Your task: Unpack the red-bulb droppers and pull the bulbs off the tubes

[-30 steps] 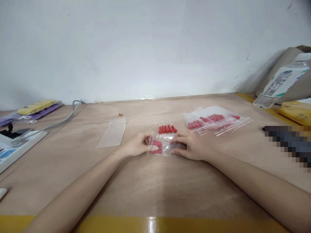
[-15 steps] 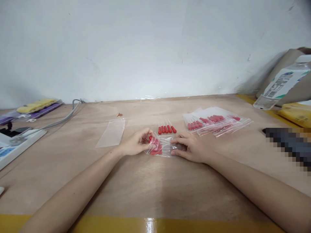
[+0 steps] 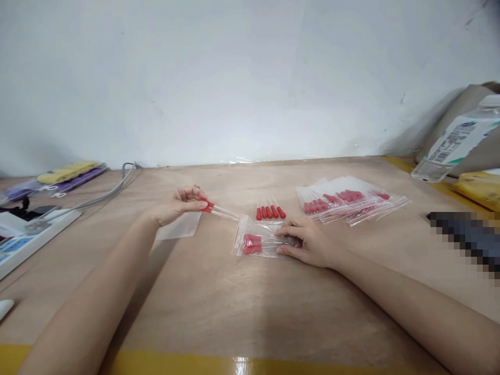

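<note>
My left hand [image 3: 185, 203] is raised at centre-left, pinching glass droppers with red rubber bulbs [image 3: 209, 205] by the bulb end. Their thin clear tubes point right, with the tips close to the open mouth of a clear zip bag [image 3: 239, 240]. That bag lies flat on the table with a few red-bulbed droppers [image 3: 252, 245] inside. My right hand [image 3: 307, 240] grips the bag's right end between thumb and fingers. Just behind the bag lies a row of several loose droppers [image 3: 270, 212], bulbs toward me.
Several filled dropper bags [image 3: 346, 200] overlap at the right. Beneath my left hand lies a flat, frosted bag [image 3: 177, 229]. A power strip [image 3: 47, 234] with a grey cable stands at the left; a tilted bottle [image 3: 455, 138] and a pixelated dark object [image 3: 469, 234] are on the right.
My left hand has moved left and up, pulling droppers out of the bag's mouth. Fewer red bulbs show inside the bag. My right hand has stayed on its right end.
</note>
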A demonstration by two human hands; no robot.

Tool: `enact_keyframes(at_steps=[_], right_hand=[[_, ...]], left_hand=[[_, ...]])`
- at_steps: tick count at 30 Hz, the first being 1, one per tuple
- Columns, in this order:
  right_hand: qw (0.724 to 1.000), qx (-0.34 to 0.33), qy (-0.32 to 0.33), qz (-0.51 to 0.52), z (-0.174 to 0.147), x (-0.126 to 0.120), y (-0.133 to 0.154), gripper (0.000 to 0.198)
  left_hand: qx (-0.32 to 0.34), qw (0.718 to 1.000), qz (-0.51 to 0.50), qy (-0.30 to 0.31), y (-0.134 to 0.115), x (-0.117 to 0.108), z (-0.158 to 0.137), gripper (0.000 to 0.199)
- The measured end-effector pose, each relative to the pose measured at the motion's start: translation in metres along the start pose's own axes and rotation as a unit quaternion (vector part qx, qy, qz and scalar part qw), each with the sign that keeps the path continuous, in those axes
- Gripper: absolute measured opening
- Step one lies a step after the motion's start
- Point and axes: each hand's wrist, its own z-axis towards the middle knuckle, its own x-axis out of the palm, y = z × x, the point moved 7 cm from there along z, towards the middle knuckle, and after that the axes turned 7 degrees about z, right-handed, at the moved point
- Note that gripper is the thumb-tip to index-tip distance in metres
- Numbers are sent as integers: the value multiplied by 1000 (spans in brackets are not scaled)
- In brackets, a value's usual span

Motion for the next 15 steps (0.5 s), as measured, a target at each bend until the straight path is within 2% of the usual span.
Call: enact_keyframes(at_steps=[3, 5, 6, 7, 9, 12, 15], right_hand=[[1000, -27, 2, -13, 0, -1, 7, 29], [999, -48, 5, -20, -1, -1, 12, 26], [998, -55, 5, -22, -1, -1, 14, 25], [998, -58, 4, -23, -1, -2, 16, 25], [998, -60, 4, -24, -2, -1, 16, 25], [998, -63, 8, -23, -3, 0, 16, 26], [998, -60, 9, -22, -3, 0, 15, 27]], left_hand=[[66, 985, 32, -158, -14, -30, -2, 29], [131, 955, 57, -258, -25, -30, -7, 27], [160, 941, 80, -288, -29, -22, -9, 25], [190, 930, 116, -293, -32, -10, -8, 21], [257, 898, 244, -260, -40, 25, -7, 13], [343, 816, 429, -180, -41, 76, -6, 17], [382, 754, 523, -107, -34, 108, -5, 25]])
